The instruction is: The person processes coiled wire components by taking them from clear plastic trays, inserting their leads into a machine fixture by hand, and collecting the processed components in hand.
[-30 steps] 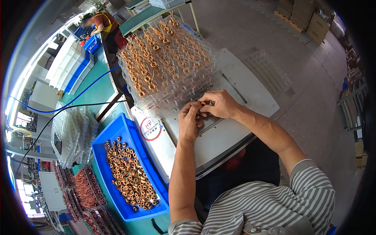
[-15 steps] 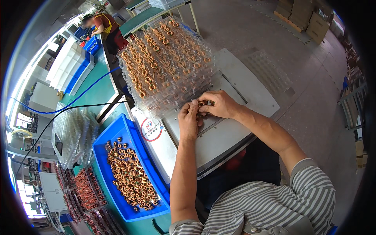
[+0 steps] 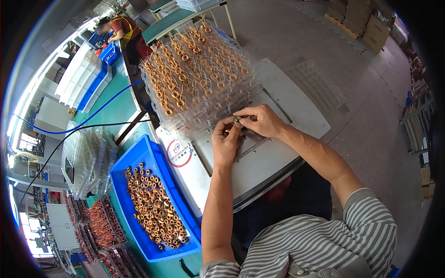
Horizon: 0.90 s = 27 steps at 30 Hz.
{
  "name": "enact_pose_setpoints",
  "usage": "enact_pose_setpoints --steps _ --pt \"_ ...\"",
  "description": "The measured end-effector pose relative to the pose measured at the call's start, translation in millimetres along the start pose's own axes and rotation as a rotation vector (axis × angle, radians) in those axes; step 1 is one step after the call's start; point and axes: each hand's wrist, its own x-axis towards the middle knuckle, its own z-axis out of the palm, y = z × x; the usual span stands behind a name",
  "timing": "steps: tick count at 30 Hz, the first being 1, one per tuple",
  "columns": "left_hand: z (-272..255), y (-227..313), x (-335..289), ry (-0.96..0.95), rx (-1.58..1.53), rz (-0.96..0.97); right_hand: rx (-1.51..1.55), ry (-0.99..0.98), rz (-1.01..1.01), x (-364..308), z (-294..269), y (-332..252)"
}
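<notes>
My left hand (image 3: 225,142) is closed at the front of the stacked clear trays, with small copper-wound ring coils (image 3: 226,132) showing among its curled fingers. To its right, my right hand (image 3: 263,121) pinches a small green ring coil (image 3: 237,120) between thumb and fingertips. The left fingertips meet the right ones at this green coil. Both hands are above a pale metal work surface (image 3: 278,153). Fingers partly cover a few dark coils below them. Copper ring coils with long wire leads fill the top clear plastic tray (image 3: 208,99) just beyond the hands.
A blue bin (image 3: 121,211) of loose ring coils stands at the left. Past it are empty-looking clear trays (image 3: 88,160) and trays of red-wired parts (image 3: 104,217). A black cable (image 3: 92,125) and a blue hose (image 3: 99,110) cross the green bench. Another person (image 3: 124,30) works far left.
The fingers of both hands have shifted, and a green ring coil now shows at the right fingertips. My left hand has turned slightly, exposing coils in its grip.
</notes>
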Motion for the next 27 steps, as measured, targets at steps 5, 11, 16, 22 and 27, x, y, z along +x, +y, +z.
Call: enact_pose_setpoints --steps 5,11,16,22,27 --pt "-2.9 -10.3 2.7 0.069 0.189 0.127 0.016 -0.013 -0.011 2.0 -0.2 2.8" --pt "2.4 -6.8 1.8 0.079 0.265 0.143 0.008 -0.052 0.012 2.6 -7.7 9.0" --pt "1.3 -5.0 0.5 0.090 0.279 0.160 0.009 -0.075 0.020 3.3 -6.5 6.5" --pt "-0.1 -2.6 -1.1 0.083 0.256 0.147 -0.001 -0.085 0.019 3.6 -5.3 6.2" --pt "-0.7 -0.7 -2.1 0.084 0.262 0.147 0.013 -0.086 0.028 3.6 -3.9 5.9"
